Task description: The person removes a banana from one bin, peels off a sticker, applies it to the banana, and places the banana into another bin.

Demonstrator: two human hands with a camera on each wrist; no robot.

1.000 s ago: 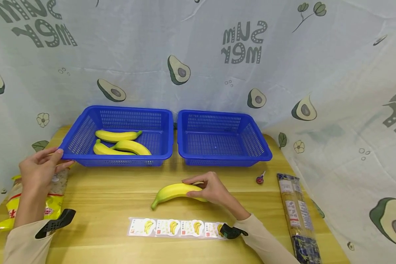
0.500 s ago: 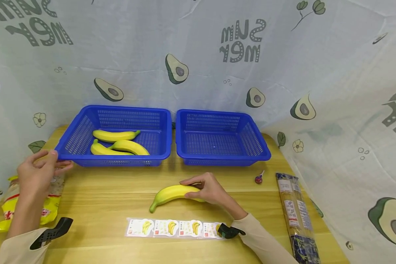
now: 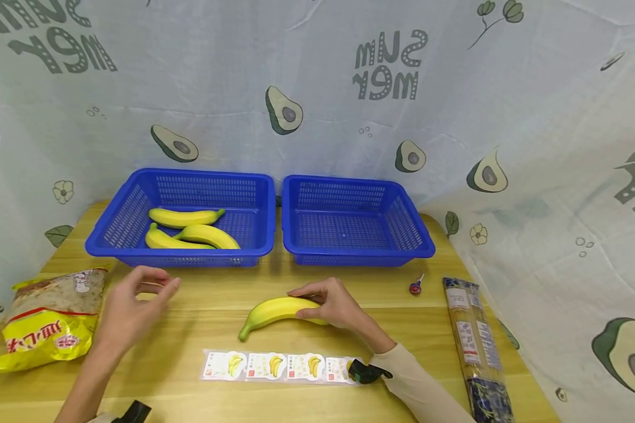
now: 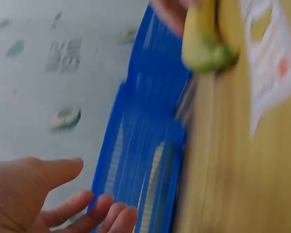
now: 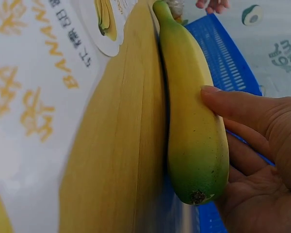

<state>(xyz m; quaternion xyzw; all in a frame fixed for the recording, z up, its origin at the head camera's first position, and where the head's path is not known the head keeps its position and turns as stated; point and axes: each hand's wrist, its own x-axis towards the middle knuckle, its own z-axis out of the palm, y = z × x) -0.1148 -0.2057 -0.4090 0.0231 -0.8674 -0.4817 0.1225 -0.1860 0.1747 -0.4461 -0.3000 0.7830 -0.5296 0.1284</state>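
A yellow banana (image 3: pixel 275 309) with a green stem lies on the wooden table, and my right hand (image 3: pixel 334 302) pinches its right end between thumb and fingers. In the right wrist view the banana (image 5: pixel 191 111) shows a green, dark-tipped end close to my palm. My left hand (image 3: pixel 137 308) hovers over the table in front of the left blue basket (image 3: pixel 180 257), fingers loosely bent and holding nothing. The left wrist view shows its thumb and fingers (image 4: pixel 63 170) apart. Three bananas lie in that left basket. Below the gripped banana lies a strip of banana-print stickers (image 3: pixel 280 367).
A second blue basket (image 3: pixel 360 259) stands beside the first at the back. A yellow snack bag (image 3: pixel 53 317) lies at the left, with a lollipop (image 3: pixel 415 286) and a long clear package (image 3: pixel 471 346) at the right. A printed curtain (image 3: pixel 323 88) hangs behind.
My left hand has let go of the left basket's front corner and moved right and toward me. My right hand stays on the banana, almost unmoved.
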